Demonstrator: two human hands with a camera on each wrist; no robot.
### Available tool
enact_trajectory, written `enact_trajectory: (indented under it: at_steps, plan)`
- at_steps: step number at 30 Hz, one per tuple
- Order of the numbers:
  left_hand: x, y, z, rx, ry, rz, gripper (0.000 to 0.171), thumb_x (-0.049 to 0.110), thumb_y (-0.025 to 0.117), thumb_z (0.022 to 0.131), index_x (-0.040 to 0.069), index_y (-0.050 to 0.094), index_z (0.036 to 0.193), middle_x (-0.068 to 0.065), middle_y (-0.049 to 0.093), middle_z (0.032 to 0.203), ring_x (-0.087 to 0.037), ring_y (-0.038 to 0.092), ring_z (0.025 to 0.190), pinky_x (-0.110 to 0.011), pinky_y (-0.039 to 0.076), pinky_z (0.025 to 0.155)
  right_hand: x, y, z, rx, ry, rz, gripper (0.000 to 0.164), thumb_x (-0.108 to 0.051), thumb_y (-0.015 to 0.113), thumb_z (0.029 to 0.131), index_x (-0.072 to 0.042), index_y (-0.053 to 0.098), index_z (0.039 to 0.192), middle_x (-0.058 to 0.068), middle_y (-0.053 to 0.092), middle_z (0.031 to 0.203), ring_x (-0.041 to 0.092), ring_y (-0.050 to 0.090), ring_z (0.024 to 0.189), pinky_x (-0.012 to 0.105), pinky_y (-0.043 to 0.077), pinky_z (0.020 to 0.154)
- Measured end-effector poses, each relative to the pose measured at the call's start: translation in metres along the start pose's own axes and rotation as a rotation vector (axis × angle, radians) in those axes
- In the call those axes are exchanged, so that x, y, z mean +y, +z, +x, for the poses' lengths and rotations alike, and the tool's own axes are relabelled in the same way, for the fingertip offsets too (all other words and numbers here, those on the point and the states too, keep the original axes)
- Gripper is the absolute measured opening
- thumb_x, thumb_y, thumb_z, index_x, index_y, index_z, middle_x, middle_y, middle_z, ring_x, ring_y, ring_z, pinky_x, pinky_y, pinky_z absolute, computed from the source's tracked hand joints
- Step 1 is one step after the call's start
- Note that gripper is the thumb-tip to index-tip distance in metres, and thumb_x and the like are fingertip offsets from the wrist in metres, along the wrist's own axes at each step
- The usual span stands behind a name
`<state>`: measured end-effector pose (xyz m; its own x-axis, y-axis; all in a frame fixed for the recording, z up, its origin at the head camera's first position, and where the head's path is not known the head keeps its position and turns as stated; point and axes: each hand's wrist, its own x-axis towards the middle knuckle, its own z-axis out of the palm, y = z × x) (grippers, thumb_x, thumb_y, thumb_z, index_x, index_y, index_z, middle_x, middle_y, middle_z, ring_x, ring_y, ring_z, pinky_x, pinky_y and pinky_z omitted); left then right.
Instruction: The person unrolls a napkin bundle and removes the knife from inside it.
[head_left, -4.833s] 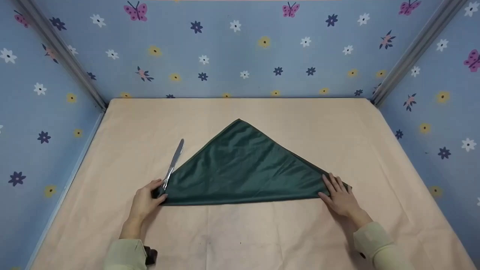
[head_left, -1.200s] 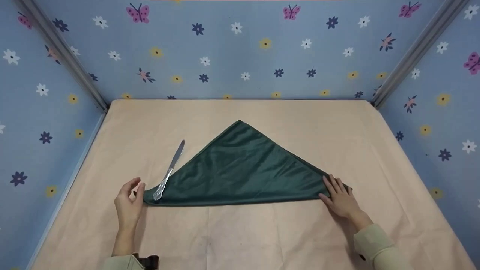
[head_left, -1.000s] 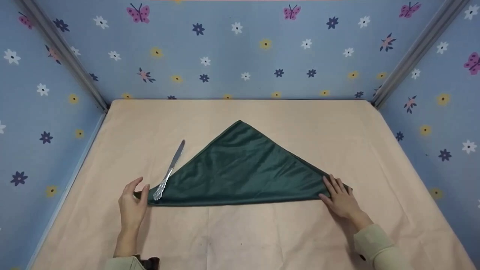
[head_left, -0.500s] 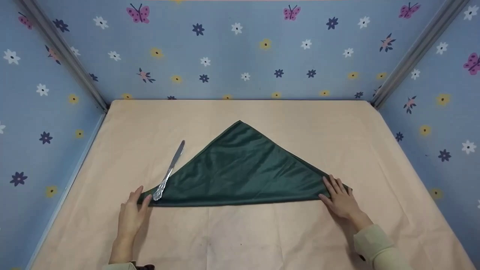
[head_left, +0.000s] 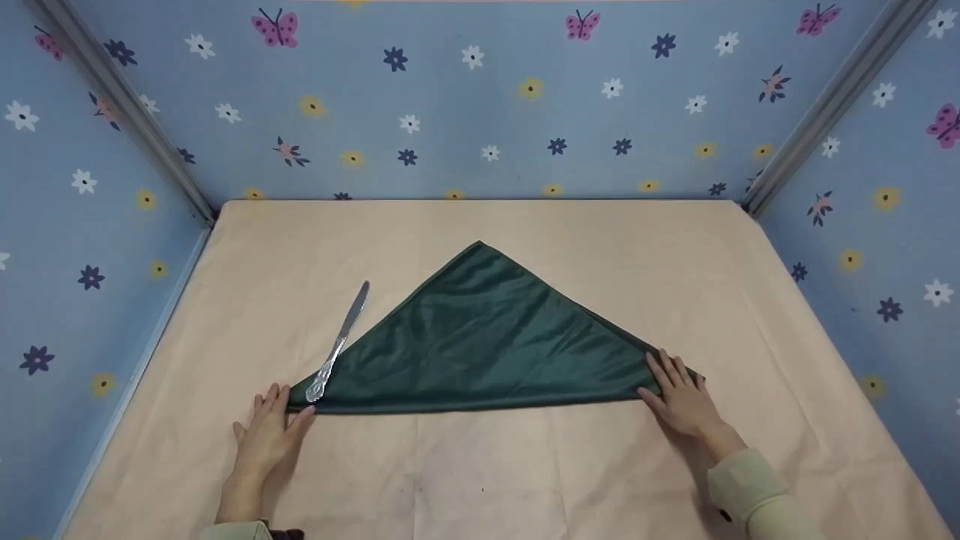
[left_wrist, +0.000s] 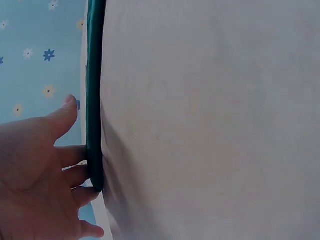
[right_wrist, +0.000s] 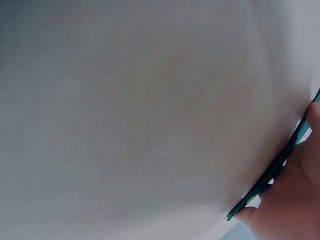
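A dark green cloth napkin (head_left: pixel 480 337), folded into a wide triangle, lies with its point away from me and its long fold toward me. Across its left part rests a silver table knife (head_left: pixel 337 345), the ornate handle on the cloth and the blade beyond its edge. My left hand (head_left: pixel 266 431) touches the napkin's left corner with extended fingers, the thumb at the front fold beside the knife handle. In the left wrist view those fingers (left_wrist: pixel 75 175) reach the green fold's end. My right hand (head_left: pixel 684 401) rests with spread fingers on the right corner.
A pale peach cloth (head_left: pixel 480 465) covers the table, with light creases. Blue patterned panels (head_left: pixel 480 97) stand behind and at both sides, with grey metal posts (head_left: pixel 817 112) at the back corners.
My left hand first uncovered the knife handle and drew the napkin's left corner outward. Over the last second it has lowered, its fingers straightening onto that corner. The right hand stays put.
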<state>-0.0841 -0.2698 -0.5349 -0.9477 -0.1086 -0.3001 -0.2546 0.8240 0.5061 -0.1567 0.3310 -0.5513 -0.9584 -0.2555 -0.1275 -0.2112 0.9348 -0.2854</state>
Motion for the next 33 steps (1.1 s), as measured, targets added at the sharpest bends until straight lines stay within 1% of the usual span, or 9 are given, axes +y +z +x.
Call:
enact_trajectory:
  at_steps: [4,10,18,21,24,27,30,33]
  plan:
    - [-0.001,0.002,0.001,-0.01,0.005,0.026,0.082,0.049,0.04,0.089,-0.011,0.012,0.136,-0.031,0.002,0.14,-0.049,-0.003,0.126,-0.07,-0.006,0.086,0.0,0.0,0.0,0.001,-0.002,-0.005,0.066,-0.043,0.04,0.092,-0.003,0.021,0.141,0.021,0.012,0.144,0.04,0.008,0.13,0.065,0.008,0.094]
    - [-0.003,0.005,0.0,-0.003,0.014,0.056,0.081,0.044,0.045,0.088,-0.012,0.01,0.136,-0.031,0.001,0.14,-0.049,-0.001,0.126,-0.071,-0.001,0.087,0.0,0.001,0.0,0.008,-0.006,-0.011,0.066,-0.043,0.04,0.092,-0.003,0.021,0.14,0.022,0.013,0.144,0.041,0.009,0.13,0.065,0.008,0.093]
    - [0.0,0.002,0.001,-0.005,0.008,0.019,0.082,0.044,0.045,0.089,-0.011,0.008,0.137,-0.032,-0.001,0.14,-0.048,-0.003,0.126,-0.068,0.001,0.09,0.001,0.002,0.0,0.009,-0.005,-0.015,0.066,-0.043,0.04,0.092,-0.002,0.021,0.14,0.022,0.013,0.144,0.041,0.009,0.129,0.065,0.008,0.094]
    - [0.002,0.002,0.003,0.036,0.02,0.017,0.081,0.043,0.046,0.089,-0.011,0.009,0.137,-0.032,0.001,0.14,-0.048,-0.001,0.126,-0.068,0.001,0.09,0.001,0.002,0.0,0.013,-0.005,-0.017,0.066,-0.043,0.04,0.091,-0.002,0.021,0.14,0.022,0.013,0.144,0.042,0.009,0.129,0.065,0.008,0.093]
    - [0.004,0.001,0.007,0.1,0.033,0.006,0.078,0.039,0.047,0.089,-0.011,0.011,0.136,-0.033,0.004,0.14,-0.049,0.001,0.126,-0.068,0.002,0.09,0.001,0.002,0.0,0.014,-0.006,-0.017,0.067,-0.043,0.04,0.092,-0.002,0.021,0.14,0.023,0.013,0.144,0.042,0.01,0.129,0.065,0.008,0.093]
    - [0.007,0.001,0.011,0.163,0.033,-0.025,0.072,0.032,0.049,0.09,-0.012,0.015,0.136,-0.033,0.008,0.139,-0.048,0.004,0.126,-0.066,0.004,0.093,0.001,0.002,0.0,0.013,-0.007,-0.016,0.067,-0.044,0.04,0.092,-0.003,0.021,0.14,0.022,0.013,0.144,0.042,0.01,0.129,0.065,0.008,0.093]
    - [0.011,0.001,0.016,0.233,0.037,-0.061,0.066,0.025,0.051,0.09,-0.013,0.021,0.134,-0.032,0.014,0.138,-0.046,0.011,0.127,-0.062,0.007,0.096,0.0,0.001,0.001,0.009,-0.005,-0.023,0.067,-0.044,0.039,0.092,-0.003,0.02,0.14,0.022,0.013,0.144,0.041,0.01,0.129,0.065,0.009,0.093]
    - [0.016,0.001,0.02,0.314,0.042,-0.128,0.059,0.021,0.052,0.089,-0.012,0.029,0.132,-0.031,0.022,0.136,-0.044,0.02,0.125,-0.055,0.015,0.099,0.0,0.001,0.0,-0.003,-0.001,-0.028,0.067,-0.045,0.038,0.092,-0.003,0.02,0.141,0.022,0.012,0.144,0.041,0.009,0.13,0.065,0.008,0.094]
